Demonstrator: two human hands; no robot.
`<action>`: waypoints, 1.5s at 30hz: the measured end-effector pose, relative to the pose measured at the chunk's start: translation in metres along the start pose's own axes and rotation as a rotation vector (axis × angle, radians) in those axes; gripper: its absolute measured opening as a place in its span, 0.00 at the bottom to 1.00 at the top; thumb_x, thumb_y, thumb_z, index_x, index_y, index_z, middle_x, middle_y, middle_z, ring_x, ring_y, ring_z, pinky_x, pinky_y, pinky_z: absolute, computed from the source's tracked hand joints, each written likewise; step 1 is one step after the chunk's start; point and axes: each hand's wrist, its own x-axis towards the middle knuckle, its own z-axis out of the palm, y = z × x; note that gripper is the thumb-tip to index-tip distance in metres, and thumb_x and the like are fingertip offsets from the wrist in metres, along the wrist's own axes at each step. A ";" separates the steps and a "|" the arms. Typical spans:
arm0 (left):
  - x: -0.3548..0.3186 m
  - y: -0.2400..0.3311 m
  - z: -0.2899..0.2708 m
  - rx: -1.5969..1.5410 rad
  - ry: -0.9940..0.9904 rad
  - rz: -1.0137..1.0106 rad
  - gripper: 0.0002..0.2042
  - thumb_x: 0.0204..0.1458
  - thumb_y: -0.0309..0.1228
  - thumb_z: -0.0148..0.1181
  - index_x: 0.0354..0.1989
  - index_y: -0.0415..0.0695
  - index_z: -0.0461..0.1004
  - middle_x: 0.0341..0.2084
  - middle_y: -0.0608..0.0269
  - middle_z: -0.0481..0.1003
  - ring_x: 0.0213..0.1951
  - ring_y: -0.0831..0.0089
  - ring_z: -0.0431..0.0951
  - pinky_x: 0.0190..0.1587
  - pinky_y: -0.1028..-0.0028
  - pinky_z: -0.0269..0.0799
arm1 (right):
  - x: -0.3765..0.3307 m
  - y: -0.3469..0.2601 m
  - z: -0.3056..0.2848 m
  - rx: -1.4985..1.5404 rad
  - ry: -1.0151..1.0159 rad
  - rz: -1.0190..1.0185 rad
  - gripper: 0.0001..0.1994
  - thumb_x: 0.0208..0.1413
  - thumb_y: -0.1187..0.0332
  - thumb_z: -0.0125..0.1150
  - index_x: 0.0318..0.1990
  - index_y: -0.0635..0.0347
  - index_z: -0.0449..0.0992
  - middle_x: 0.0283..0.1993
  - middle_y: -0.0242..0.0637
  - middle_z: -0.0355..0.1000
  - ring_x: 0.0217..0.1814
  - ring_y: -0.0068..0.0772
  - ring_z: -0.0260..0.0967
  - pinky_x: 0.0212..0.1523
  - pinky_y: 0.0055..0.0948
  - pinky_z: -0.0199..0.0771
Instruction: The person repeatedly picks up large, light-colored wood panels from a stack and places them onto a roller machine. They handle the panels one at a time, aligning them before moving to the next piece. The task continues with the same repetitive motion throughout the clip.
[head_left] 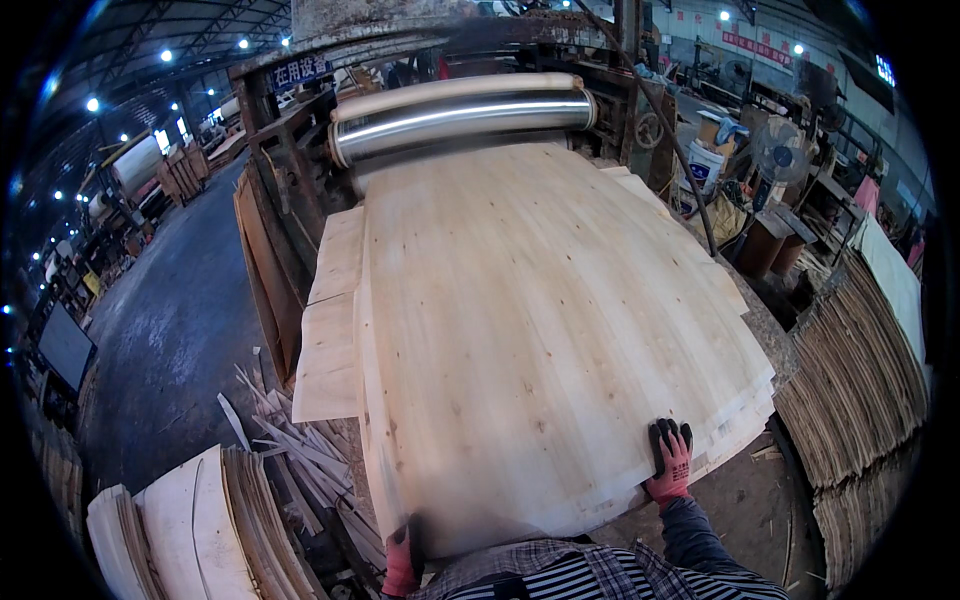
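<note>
A wide, pale wood veneer sheet [520, 330] with small knots lies on top of other sheets in front of me. Its far end reaches the shiny metal roller [460, 120] of a machine. My right hand [671, 462], in a red glove with black fingers, rests on the near right edge, fingers spread flat. At the near left corner, my left hand [404, 556] in a matching glove closes on the sheet's edge. Its fingers are partly hidden, and the sheet looks blurred beside it. More veneer [328, 340] sticks out on the left under the top sheet.
Veneer stacks stand at the near left [190, 520] and right [850, 370]. Wood scraps [300, 455] litter the floor by the left side. A dark bar [665, 125] slants down beside the machine's right side. A fan [780, 155] and a white bucket [703, 165] stand further right.
</note>
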 end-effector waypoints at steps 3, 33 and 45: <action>0.000 0.001 0.000 0.031 -0.002 -0.013 0.18 0.49 0.39 0.52 0.33 0.31 0.71 0.22 0.65 0.72 0.24 0.83 0.66 0.26 0.81 0.63 | 0.000 0.001 0.001 -0.019 0.014 -0.023 0.31 0.22 0.64 0.58 0.43 0.64 0.66 0.50 0.50 0.58 0.55 0.55 0.51 0.57 0.49 0.46; 0.000 0.002 -0.002 0.072 -0.029 -0.018 0.18 0.50 0.39 0.51 0.35 0.32 0.71 0.23 0.63 0.72 0.25 0.81 0.66 0.28 0.79 0.64 | 0.004 -0.005 -0.006 -0.031 -0.013 -0.030 0.32 0.20 0.66 0.57 0.44 0.63 0.66 0.52 0.50 0.57 0.56 0.54 0.50 0.57 0.48 0.45; -0.003 0.005 0.002 0.006 0.004 -0.018 0.17 0.48 0.38 0.53 0.33 0.32 0.72 0.23 0.65 0.72 0.25 0.81 0.66 0.28 0.80 0.63 | 0.000 0.002 0.001 -0.017 0.009 -0.037 0.30 0.21 0.66 0.57 0.43 0.64 0.66 0.51 0.50 0.57 0.55 0.54 0.50 0.57 0.50 0.44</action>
